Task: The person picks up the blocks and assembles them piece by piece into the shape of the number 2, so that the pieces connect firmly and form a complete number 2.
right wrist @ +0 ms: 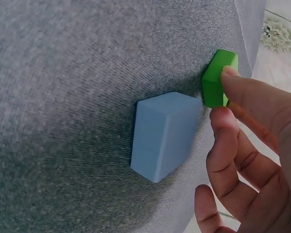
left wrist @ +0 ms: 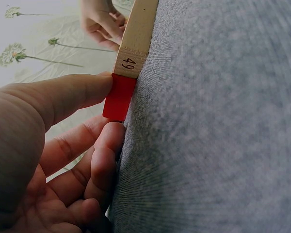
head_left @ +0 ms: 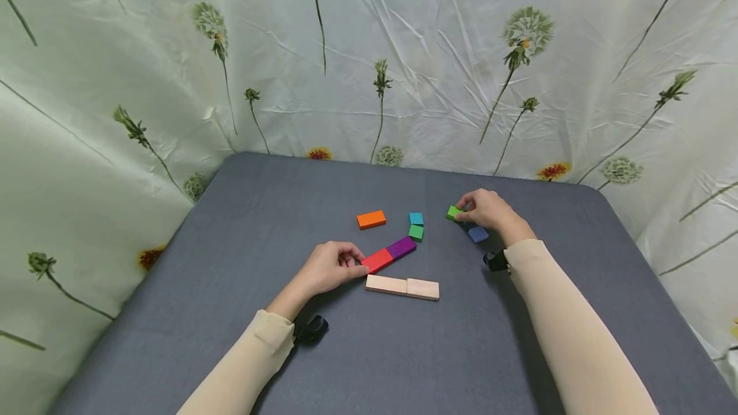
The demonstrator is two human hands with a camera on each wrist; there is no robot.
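My left hand (head_left: pixel 330 268) pinches the near-left end of a red block (head_left: pixel 377 260) between thumb and fingers. That block lies end to end with a purple block (head_left: pixel 401 248), forming a slanted row on the table. In the left wrist view the red end face (left wrist: pixel 119 97) shows beside the thumb, with a plain wooden block (left wrist: pixel 132 60) marked 49 just beyond. Farther right, my right hand (head_left: pixel 490 211) pinches a light green block (head_left: pixel 453 212) between thumb and fingers. A blue block (right wrist: pixel 165 136) lies close beside it, under the hand's near side.
Two plain wooden blocks (head_left: pixel 402 287) lie end to end in front of the red one. Behind are an orange block (head_left: pixel 371 219), a teal cube (head_left: pixel 416 219) and a green cube (head_left: pixel 416 233). Flowered cloth (head_left: pixel 357 107) hangs along the far edge of the grey table (head_left: pixel 277 203).
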